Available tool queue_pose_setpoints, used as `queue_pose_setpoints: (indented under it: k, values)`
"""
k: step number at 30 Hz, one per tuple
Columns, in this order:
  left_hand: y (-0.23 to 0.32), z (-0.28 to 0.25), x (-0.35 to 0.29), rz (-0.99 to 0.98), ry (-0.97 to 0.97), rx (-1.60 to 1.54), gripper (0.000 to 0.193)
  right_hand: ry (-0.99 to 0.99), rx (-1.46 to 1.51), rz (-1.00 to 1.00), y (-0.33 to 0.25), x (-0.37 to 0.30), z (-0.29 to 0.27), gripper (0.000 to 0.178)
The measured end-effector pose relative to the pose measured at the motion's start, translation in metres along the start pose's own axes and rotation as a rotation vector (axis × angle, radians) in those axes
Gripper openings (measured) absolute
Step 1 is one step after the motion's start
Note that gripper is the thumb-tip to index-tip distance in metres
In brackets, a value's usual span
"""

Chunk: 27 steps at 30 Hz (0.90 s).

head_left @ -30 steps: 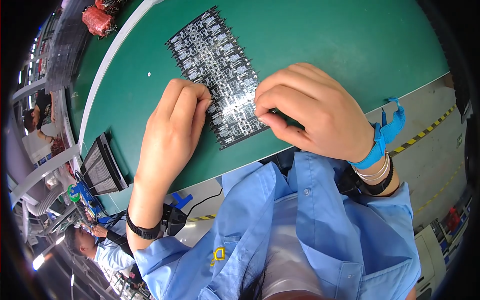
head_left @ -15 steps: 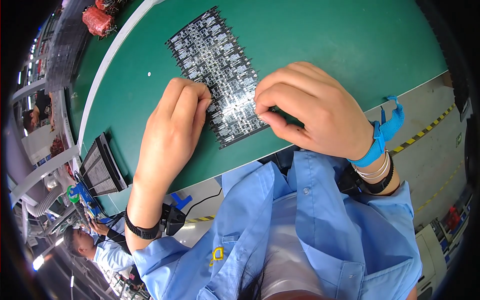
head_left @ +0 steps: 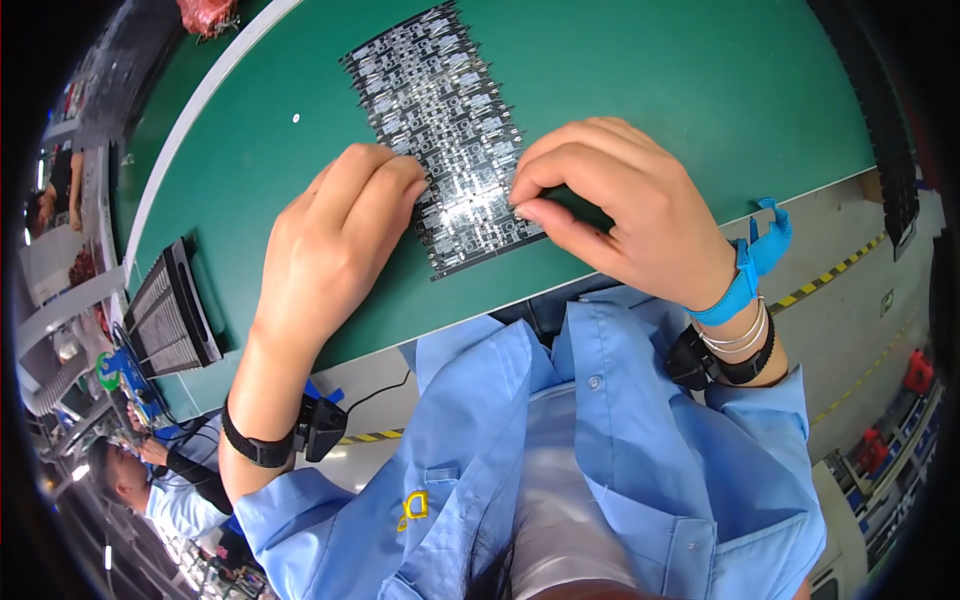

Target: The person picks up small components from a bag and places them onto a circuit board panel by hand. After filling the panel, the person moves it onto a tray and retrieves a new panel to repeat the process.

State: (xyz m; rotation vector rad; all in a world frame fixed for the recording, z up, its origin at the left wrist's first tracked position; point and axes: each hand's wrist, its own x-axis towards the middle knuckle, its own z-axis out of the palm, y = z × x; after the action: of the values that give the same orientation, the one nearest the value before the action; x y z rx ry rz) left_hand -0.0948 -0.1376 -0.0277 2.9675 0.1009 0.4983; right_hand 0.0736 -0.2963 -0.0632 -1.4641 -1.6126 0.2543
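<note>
A long black-and-silver circuit board panel (head_left: 440,110), with rows of small repeated parts and spiky pins along both long sides, lies on the green tabletop. My left hand (head_left: 335,235) is at its left edge near the close end, thumb and fingers pinched together on the rim. Across from it, my right hand (head_left: 620,205) pinches the right edge between thumb and forefinger, the other fingers curled. Whether either pinch also contains a small pin is hidden by the fingertips. A blue strap (head_left: 735,300) circles my right wrist.
A black slotted rack (head_left: 170,315) stands at the table's left edge. A small white disc (head_left: 296,118) lies left of the panel, and a red bundle (head_left: 207,15) sits at the far left. A co-worker (head_left: 150,490) is at lower left.
The whole view has shifted slightly, so the table and the disc sit higher in the picture. Both hands stay pinched at the panel's two edges, with only slight finger movement.
</note>
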Motion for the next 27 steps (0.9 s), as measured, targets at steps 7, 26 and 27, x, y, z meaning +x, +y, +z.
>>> queue_pose_setpoints:
  k: [7,26,27]
  values:
    - [-0.004,0.003,-0.004,0.011,0.032,-0.044,0.015,-0.014,-0.038,-0.017,-0.001,0.002,0.001,0.013]
    - [0.009,-0.006,-0.035,-0.048,-0.158,0.069,0.045,-0.227,-0.079,0.01,0.01,0.034,-0.009,0.011]
    - [0.008,-0.006,-0.035,-0.055,-0.152,0.063,0.045,-0.218,-0.071,-0.004,0.012,0.032,-0.008,0.011]
